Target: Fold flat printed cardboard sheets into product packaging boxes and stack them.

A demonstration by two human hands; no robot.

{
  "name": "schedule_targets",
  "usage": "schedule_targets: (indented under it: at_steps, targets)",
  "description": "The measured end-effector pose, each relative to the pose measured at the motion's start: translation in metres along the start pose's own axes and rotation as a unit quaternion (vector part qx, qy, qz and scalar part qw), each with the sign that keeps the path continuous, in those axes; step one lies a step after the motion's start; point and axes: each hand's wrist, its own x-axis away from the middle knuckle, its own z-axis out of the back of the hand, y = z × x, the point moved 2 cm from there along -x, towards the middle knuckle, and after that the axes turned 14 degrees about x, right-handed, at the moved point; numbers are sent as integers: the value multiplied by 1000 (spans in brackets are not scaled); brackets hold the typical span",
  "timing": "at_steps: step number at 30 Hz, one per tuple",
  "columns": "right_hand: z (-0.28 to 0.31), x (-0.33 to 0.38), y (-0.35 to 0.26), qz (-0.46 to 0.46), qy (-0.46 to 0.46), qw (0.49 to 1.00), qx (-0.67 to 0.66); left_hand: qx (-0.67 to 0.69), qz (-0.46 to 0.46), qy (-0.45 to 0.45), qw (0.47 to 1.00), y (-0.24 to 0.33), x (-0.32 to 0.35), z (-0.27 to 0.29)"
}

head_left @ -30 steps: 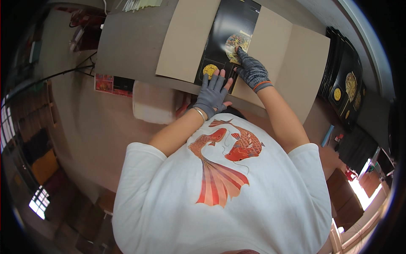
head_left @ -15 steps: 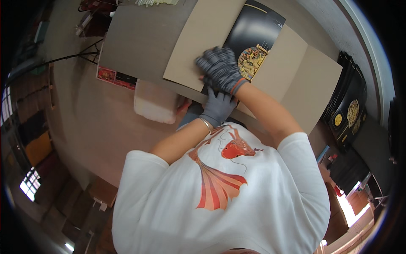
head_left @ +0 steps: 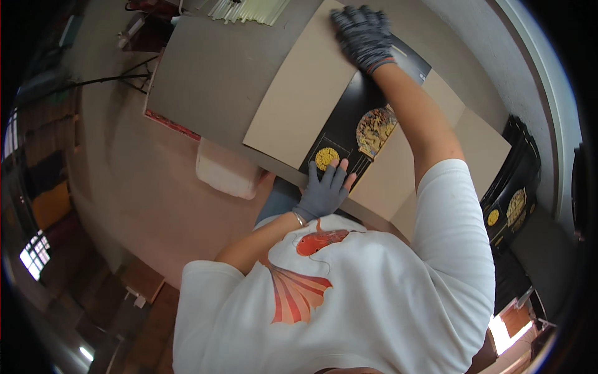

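Note:
A large beige cardboard sheet lies unfolded on the table, with a left panel (head_left: 299, 81) and right panels (head_left: 430, 131). Between them runs a glossy black printed strip (head_left: 339, 118) with a round gold emblem and a colourful fan-shaped picture. My left hand (head_left: 324, 190), in a grey glove with bare fingertips, lies with fingers spread on the strip's near end, just below the gold emblem. My right hand (head_left: 362, 37), in a black-and-grey knit glove, rests flat with fingers outstretched at the far end, over the edge between left panel and strip. Neither hand grips anything.
A bundle of pale thin strips (head_left: 249, 9) lies at the table's far left. At right leans a stack of black printed sheets (head_left: 512, 187). Below the table's near edge is a white padded seat or block (head_left: 227, 168). A wall (head_left: 517, 56) borders the far right.
My right hand has slid from the near end to the far end of the cardboard. My left hand, formerly partly under the right arm, now lies spread on the strip's near end.

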Motion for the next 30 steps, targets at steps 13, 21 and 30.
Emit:
schedule_targets:
  at_steps: [13,21,30]
  targets:
    - [1,7,-9,-25,95,995,1,-3,38,-32,999,8,-2,8]
    - [108,108,-156,182,-10,943,-277,114,29,-89,989,-14,9,34]
    - [140,175,-220,-68,-238,485,-839,377,322,42,868,-79,18,157]
